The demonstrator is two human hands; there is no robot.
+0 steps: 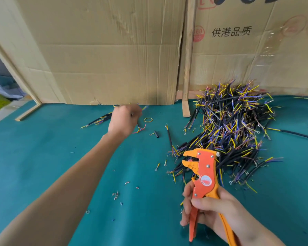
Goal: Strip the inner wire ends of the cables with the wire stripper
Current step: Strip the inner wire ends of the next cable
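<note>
Orange plier-type wire stripper (202, 176): our right hand (213, 212) grips handles. Left of stripper, far: our left hand (124, 119) blurred, can't tell grip, over black multicolour-cored cables (98, 120).

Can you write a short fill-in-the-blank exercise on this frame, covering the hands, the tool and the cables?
1. The right hand grips the handles of the orange ____.
2. The left hand reaches toward the small group of cables lying at the foot of the ____ wall.
3. The big pile of cables lies on the ____ side of the green table.
4. A yellow ____ lies on the table just right of the left hand.

Missing words: wire stripper; cardboard; right; rubber band
</note>
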